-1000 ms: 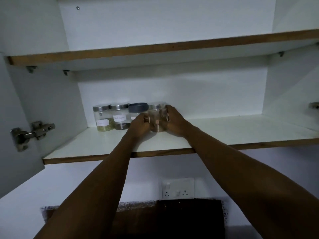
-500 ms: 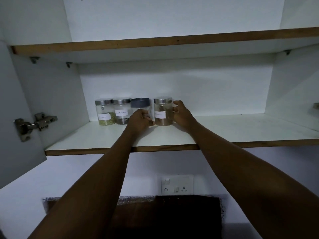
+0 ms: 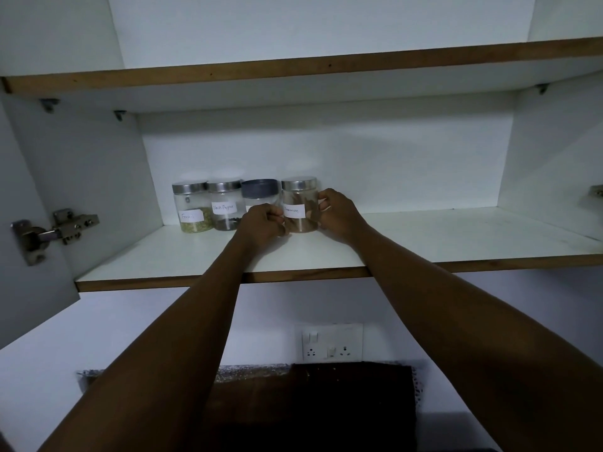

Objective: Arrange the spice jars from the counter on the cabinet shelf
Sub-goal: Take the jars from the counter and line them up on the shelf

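Note:
Several spice jars stand in a row at the back left of the white cabinet shelf (image 3: 456, 243). From the left: a jar of green spice (image 3: 191, 207), a black pepper jar (image 3: 225, 205), a jar with a dark grey lid (image 3: 260, 190), and a cinnamon jar (image 3: 299, 203) with a steel lid and brown contents. My left hand (image 3: 261, 225) grips the cinnamon jar's left side and hides most of the grey-lidded jar. My right hand (image 3: 337, 212) holds the cinnamon jar's right side. The jar stands upright on the shelf, label facing me.
An upper shelf (image 3: 293, 68) hangs above. The open cabinet door with its metal hinge (image 3: 52, 231) is at the left. Below, a wall socket (image 3: 331, 344) sits above a dark counter (image 3: 310, 402). The shelf's right half holds nothing.
The cinnamon jar has been pushed back from mid-shelf into line with the other jars and turned so its label faces me. Both hands stay on it.

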### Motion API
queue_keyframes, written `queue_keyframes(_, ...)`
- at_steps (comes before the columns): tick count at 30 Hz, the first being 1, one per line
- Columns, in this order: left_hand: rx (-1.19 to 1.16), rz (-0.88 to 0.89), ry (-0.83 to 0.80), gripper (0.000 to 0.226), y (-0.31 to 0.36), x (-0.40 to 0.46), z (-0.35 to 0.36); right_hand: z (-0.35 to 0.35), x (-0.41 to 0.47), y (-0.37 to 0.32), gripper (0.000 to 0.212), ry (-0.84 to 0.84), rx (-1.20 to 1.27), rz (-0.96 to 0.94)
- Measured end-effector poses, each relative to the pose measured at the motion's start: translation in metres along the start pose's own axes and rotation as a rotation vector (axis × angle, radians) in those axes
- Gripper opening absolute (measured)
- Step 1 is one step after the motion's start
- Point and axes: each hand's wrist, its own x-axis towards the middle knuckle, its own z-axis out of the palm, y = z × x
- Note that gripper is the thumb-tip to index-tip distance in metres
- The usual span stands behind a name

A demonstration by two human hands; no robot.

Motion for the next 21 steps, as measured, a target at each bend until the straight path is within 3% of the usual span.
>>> queue_keyframes(6,0.016,0.005,-0.005,0.038,0.0013,-0.0006,0.0009,0.0011,0.0016,0.0027,0.063,-0.012,-0.015,0.018)
queue_keyframes(14,0.079,0.04,0.025,0.029,0.0007,-0.0008,0.0015,0.0005,-0.0009,0.0066,0.031,0.055,-0.089,-0.026)
queue_keyframes(21,0.152,0.039,0.032,0.035,0.0014,-0.0006,0.003,0.0005,0.0056,0.0079,0.04,-0.032,-0.058,0.078)
